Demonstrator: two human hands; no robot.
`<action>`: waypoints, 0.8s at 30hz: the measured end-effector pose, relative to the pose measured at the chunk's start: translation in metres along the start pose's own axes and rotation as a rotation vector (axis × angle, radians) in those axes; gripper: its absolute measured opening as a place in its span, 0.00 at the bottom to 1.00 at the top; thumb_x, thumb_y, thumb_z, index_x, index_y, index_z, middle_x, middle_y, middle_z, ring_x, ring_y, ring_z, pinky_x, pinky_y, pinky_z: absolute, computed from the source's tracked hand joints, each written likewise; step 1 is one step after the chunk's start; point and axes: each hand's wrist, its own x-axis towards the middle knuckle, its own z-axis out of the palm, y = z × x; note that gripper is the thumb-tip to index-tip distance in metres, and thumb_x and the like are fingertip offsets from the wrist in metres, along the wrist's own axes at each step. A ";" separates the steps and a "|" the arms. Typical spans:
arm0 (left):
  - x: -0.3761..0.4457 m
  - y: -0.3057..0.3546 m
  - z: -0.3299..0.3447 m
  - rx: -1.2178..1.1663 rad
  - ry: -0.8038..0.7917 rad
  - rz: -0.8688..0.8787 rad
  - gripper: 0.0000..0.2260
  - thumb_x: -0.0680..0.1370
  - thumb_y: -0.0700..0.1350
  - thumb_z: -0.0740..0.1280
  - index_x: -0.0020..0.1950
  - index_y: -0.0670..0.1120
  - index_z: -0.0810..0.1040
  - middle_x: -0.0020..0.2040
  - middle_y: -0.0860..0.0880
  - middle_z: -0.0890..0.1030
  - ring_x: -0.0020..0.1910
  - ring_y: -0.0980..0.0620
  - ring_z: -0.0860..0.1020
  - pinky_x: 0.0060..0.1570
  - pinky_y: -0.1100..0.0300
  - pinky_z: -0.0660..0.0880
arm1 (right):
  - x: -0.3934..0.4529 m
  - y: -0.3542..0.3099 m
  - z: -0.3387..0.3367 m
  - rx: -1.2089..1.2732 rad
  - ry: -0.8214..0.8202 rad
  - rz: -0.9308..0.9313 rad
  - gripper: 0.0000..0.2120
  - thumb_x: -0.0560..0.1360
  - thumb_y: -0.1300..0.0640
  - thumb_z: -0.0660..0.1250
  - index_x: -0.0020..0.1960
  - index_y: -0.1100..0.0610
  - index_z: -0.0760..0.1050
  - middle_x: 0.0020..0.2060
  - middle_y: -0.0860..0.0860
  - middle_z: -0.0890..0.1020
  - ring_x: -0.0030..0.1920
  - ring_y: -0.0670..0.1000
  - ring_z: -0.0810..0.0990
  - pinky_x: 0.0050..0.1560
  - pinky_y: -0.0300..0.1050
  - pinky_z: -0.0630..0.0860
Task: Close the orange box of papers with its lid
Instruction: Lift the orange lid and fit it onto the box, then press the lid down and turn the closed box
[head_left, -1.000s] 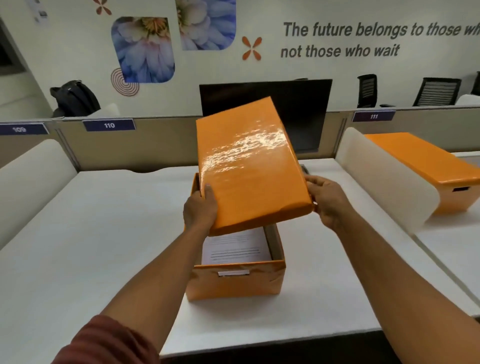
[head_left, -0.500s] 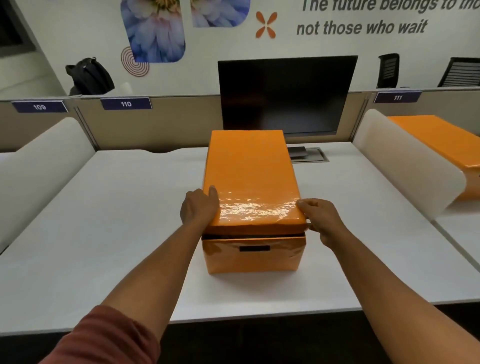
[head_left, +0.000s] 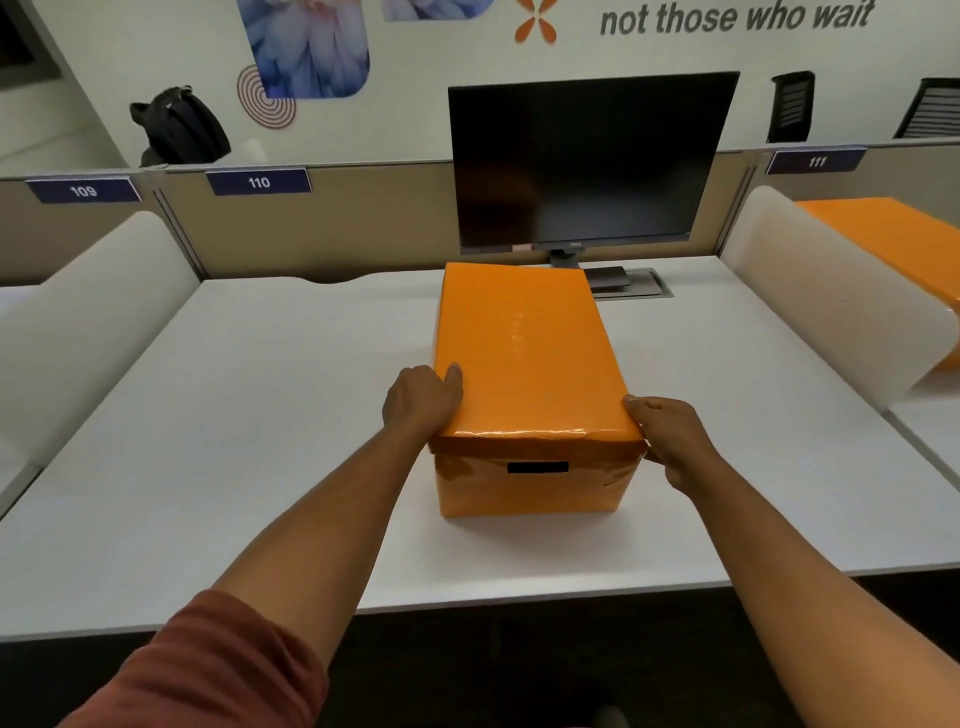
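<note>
The orange box (head_left: 535, 491) stands on the white desk (head_left: 260, 441), its near wall showing a dark handle slot. Its glossy orange lid (head_left: 524, 353) lies flat on top and covers the whole box, so the papers are hidden. My left hand (head_left: 421, 400) grips the lid's near left corner, thumb on top. On the near right corner my right hand (head_left: 667, 434) holds the lid's edge, fingers down its side.
A dark monitor (head_left: 587, 161) stands just behind the box. White curved dividers (head_left: 831, 291) flank the desk on both sides. A second orange box (head_left: 893, 244) sits on the neighbouring desk at right. A black bag (head_left: 179, 127) rests beyond the back partition.
The lid came down from a tilted position above the open box onto it, hiding the papers. The gap at the near edge has closed. Both hands stayed on the lid's near corners.
</note>
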 end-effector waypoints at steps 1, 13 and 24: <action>-0.002 -0.003 0.003 0.017 -0.005 0.014 0.28 0.80 0.63 0.53 0.59 0.41 0.78 0.56 0.41 0.81 0.48 0.43 0.79 0.42 0.54 0.72 | 0.000 0.003 0.000 -0.002 0.005 0.002 0.17 0.78 0.49 0.65 0.63 0.58 0.76 0.56 0.55 0.79 0.53 0.59 0.78 0.50 0.56 0.78; -0.006 -0.018 0.018 0.063 -0.048 0.025 0.33 0.80 0.66 0.46 0.67 0.43 0.73 0.61 0.41 0.79 0.56 0.41 0.79 0.50 0.49 0.74 | 0.014 -0.019 -0.007 -0.202 -0.143 0.177 0.15 0.79 0.54 0.65 0.64 0.55 0.70 0.58 0.55 0.76 0.52 0.57 0.77 0.38 0.51 0.76; 0.042 0.015 0.006 0.022 -0.034 0.099 0.35 0.79 0.64 0.55 0.79 0.45 0.53 0.77 0.41 0.63 0.72 0.37 0.67 0.65 0.41 0.69 | 0.049 -0.046 0.005 -0.560 0.013 -0.215 0.18 0.78 0.54 0.63 0.67 0.55 0.72 0.64 0.56 0.76 0.61 0.57 0.76 0.52 0.50 0.73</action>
